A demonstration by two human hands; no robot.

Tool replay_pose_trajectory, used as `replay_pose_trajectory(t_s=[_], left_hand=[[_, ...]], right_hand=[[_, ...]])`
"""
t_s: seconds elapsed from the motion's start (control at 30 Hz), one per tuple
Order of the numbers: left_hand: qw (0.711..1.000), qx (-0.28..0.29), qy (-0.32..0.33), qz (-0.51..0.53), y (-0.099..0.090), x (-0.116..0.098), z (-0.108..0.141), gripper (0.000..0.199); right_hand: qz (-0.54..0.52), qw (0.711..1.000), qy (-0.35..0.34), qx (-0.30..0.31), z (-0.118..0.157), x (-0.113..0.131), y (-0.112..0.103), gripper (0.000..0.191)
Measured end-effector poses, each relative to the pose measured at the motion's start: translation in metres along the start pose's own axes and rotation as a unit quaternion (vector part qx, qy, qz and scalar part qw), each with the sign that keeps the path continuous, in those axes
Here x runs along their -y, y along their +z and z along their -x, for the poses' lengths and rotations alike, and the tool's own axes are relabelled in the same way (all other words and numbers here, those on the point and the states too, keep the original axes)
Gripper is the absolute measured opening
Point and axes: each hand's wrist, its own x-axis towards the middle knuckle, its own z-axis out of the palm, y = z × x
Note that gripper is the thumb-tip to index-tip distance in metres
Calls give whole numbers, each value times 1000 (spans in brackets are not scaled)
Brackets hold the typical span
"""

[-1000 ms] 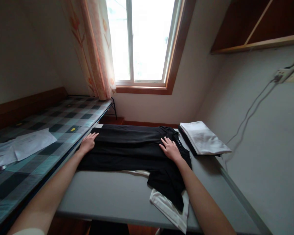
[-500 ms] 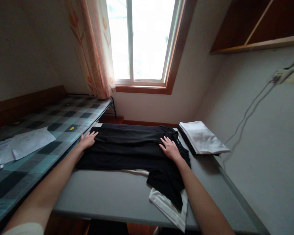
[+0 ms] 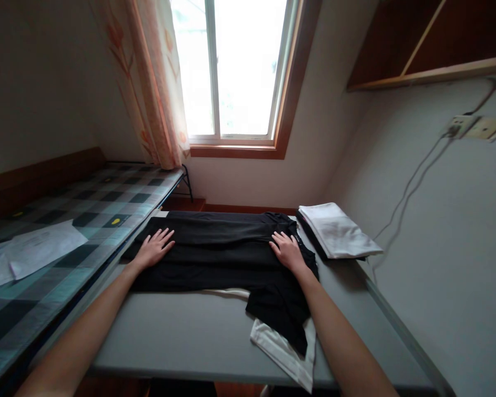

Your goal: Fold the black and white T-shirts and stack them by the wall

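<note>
A black T-shirt [image 3: 215, 259] lies spread sideways over the grey table [image 3: 182, 331], its collar to the right and one short sleeve pointing towards me. Beneath it a white garment [image 3: 268, 336] shows at the sleeve and along the near edge. My left hand [image 3: 154, 249] rests flat on the shirt near its hem, fingers spread. On the collar end lies my right hand [image 3: 287, 251], palm down with fingers apart. Neither hand grips the cloth.
A folded white cloth [image 3: 337, 229] sits on dark cloth at the table's far right. To the left is a checked mattress [image 3: 91, 220] with white papers [image 3: 45, 248]. A power cord [image 3: 413, 182] hangs down the right wall. Ahead is a window with a curtain [image 3: 155, 99].
My left hand has moved right from the hem edge further onto the black T-shirt. My right hand stays at the collar end. The view has shifted slightly.
</note>
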Motion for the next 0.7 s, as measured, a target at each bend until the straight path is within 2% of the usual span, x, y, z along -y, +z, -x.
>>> replay_pose_trajectory(t_s=[0.13, 0.3, 0.4, 0.53, 0.7], left_hand=[[999, -37, -30, -7, 0, -2, 4, 59], [995, -96, -25, 4, 3, -5, 12, 53], [992, -121, -22, 16, 6, -4, 14, 50], [989, -145, -20, 30, 10, 0, 12, 48], [985, -163, -18, 43, 15, 3, 10, 45]], right_hand=[[4, 997, -25, -68, 1, 2, -8, 35], [8, 998, 6, -63, 1, -5, -14, 31], [-14, 995, 77, -65, 0, -11, -14, 34], [-55, 972, 212, -81, -1, -14, -15, 36], [-63, 952, 296, -52, 0, -16, -15, 32]])
